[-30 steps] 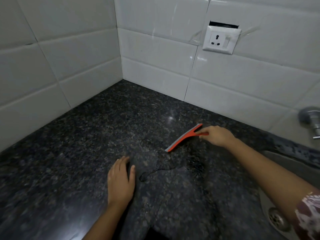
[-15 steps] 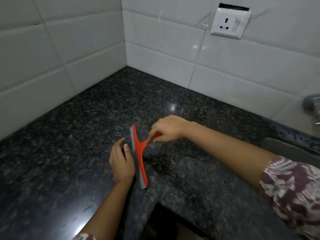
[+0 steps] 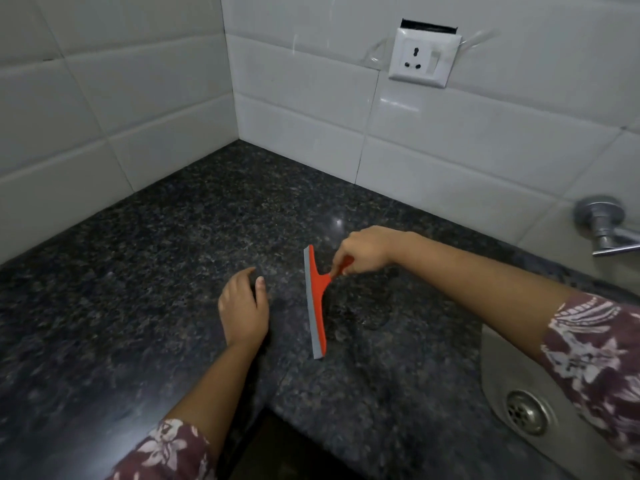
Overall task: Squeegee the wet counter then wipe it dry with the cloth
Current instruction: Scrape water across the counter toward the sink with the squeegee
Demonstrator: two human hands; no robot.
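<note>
An orange squeegee (image 3: 317, 303) with a grey rubber blade rests blade-down on the dark speckled granite counter (image 3: 145, 271). My right hand (image 3: 363, 251) grips its short orange handle from the right. My left hand (image 3: 244, 306) lies flat on the counter, palm down and fingers together, a short way left of the blade and not touching it. A thin wet patch (image 3: 367, 313) glistens on the stone just right of the blade. No cloth is in view.
White tiled walls meet in a corner behind the counter. A wall socket (image 3: 424, 58) sits above the back edge. A steel sink (image 3: 502, 375) with its drain (image 3: 526, 412) lies at the right, a tap (image 3: 604, 225) above it. The counter's front edge has a dark gap below.
My right hand swung the squeegee from the back right over to beside my left hand, turning the blade front-to-back, then drew it slightly rightward. My left hand stayed flat on the counter.
</note>
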